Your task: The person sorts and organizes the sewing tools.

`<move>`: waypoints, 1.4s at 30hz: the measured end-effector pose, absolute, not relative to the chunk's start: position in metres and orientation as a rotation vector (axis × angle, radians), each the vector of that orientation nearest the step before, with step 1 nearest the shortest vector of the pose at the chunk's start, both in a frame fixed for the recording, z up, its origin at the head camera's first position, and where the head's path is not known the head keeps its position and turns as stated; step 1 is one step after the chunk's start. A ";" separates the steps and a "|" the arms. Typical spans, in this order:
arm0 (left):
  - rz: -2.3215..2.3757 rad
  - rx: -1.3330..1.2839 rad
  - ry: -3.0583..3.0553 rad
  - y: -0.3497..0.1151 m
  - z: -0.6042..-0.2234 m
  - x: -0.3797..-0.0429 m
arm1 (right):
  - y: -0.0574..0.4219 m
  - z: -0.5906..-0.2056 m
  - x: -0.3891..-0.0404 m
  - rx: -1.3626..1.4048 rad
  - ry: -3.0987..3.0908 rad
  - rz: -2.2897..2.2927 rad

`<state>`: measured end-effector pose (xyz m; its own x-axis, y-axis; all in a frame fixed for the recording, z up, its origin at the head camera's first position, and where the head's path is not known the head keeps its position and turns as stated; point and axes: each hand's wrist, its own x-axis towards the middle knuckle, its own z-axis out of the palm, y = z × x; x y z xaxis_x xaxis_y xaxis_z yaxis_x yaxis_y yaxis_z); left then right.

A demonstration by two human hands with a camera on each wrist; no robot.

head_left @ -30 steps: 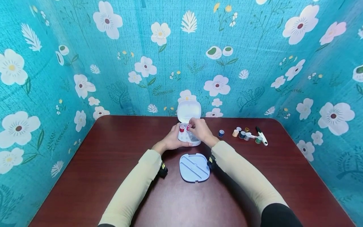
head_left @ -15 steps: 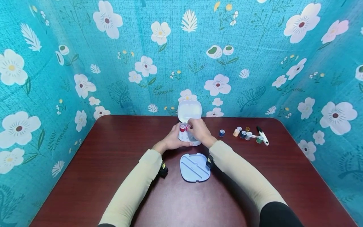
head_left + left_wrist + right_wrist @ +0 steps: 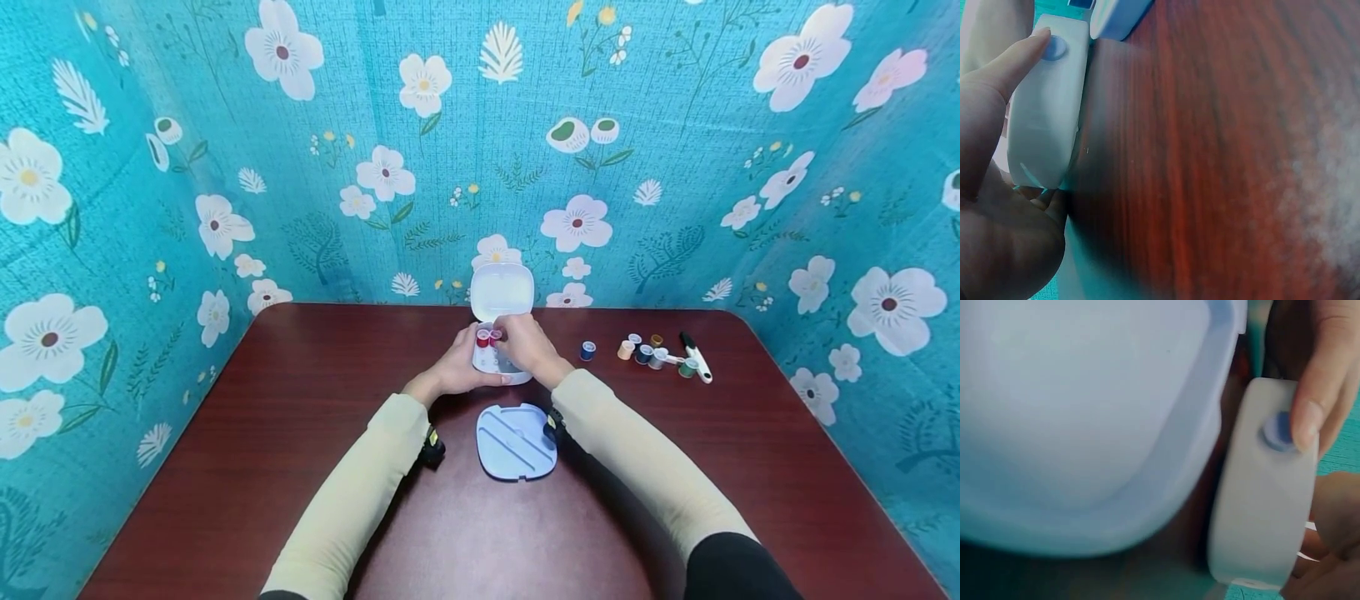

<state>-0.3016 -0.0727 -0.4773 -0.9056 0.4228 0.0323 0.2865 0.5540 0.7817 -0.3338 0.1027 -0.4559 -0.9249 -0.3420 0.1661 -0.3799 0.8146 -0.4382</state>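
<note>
A small white sewing box (image 3: pixel 487 362) stands near the far edge, its lid (image 3: pixel 502 293) raised. My left hand (image 3: pixel 455 367) grips the box from the left, fingers along its side and thumb at the front. In the left wrist view that thumb lies beside a round blue button (image 3: pixel 1055 48). My right hand (image 3: pixel 525 342) reaches over the box and pinches a pinkish-red thread spool (image 3: pixel 496 337) at the back of the pegged inside. Right beside it, a red thread spool (image 3: pixel 483 339) stands upright in the box. The right hand's fingertips are partly hidden.
A light blue tray (image 3: pixel 516 446) lies in front of the box, below the right wrist. To the right stands a blue spool (image 3: pixel 588 351). Farther right are several more spools (image 3: pixel 644 355) and a white tool with a black end (image 3: pixel 697 362).
My right hand has moved slightly left, bringing the pinched spool closer to the red one and lower into the box. The left hand keeps its grip.
</note>
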 end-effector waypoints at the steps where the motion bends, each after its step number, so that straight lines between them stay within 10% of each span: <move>1: 1.276 0.602 2.624 -0.072 -0.478 -0.302 | 0.104 -0.455 -0.333 0.583 -2.927 0.726; 42: 1.274 0.538 2.616 -0.071 -0.476 -0.300 | 0.175 -0.437 -0.274 0.659 -2.847 0.816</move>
<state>-0.3002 -0.0708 -0.4760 -0.9178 0.3969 -0.0055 0.2404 0.5669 0.7879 -0.2737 0.1746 -0.4375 -0.9001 -0.3778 0.2171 -0.4354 0.7616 -0.4800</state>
